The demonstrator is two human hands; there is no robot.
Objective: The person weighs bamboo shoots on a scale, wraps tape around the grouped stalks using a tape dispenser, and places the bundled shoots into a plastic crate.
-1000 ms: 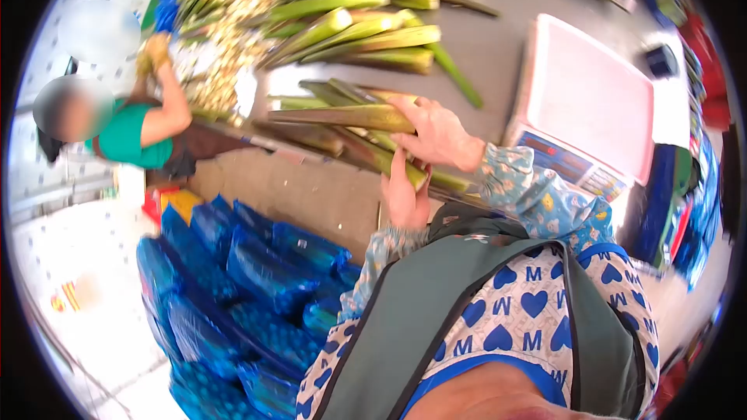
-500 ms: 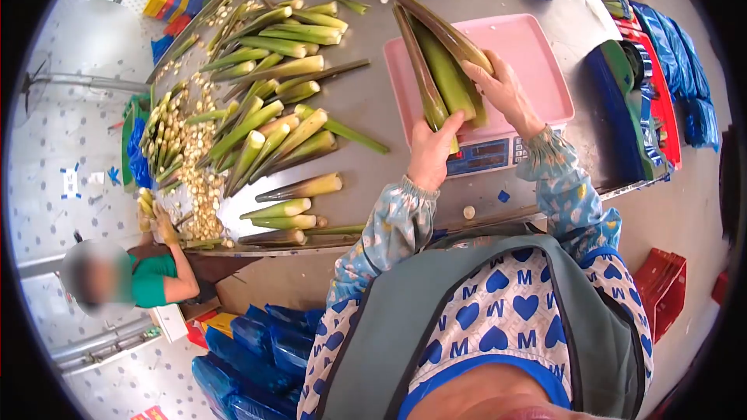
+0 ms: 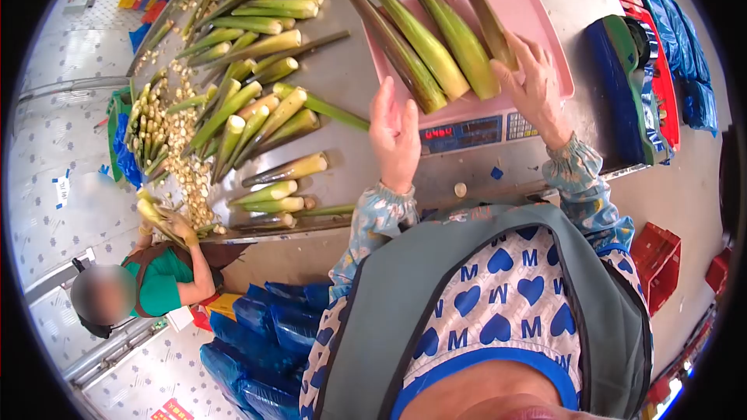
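Note:
Several water bamboo shoots [image 3: 420,54], green with paler cut ends, lie fanned out on the pink pan [image 3: 554,70] of a weighing scale. Red digits glow on its display [image 3: 438,134]. My right hand [image 3: 537,85] has its thumb and fingers around the butt of the rightmost shoot [image 3: 484,12]. Close to the butt of the leftmost shoot, my left hand [image 3: 395,140] is held with its fingers apart and nothing in it. Left of the scale, a pile of more shoots [image 3: 257,47] covers the metal table [image 3: 342,167].
Pale trimmed pieces [image 3: 191,179] litter the table's left side. A co-worker in a green shirt [image 3: 159,284] handles a shoot there. Blue plastic-wrapped bundles [image 3: 257,342] stand below the table edge. A blue and green item [image 3: 618,101] lies at right; a red crate [image 3: 655,264] is on the floor.
The shoots bunched in both my hands before now lie spread on the pan. My left hand has let go and moved left. Red digits now show, and the co-worker has lifted a shoot.

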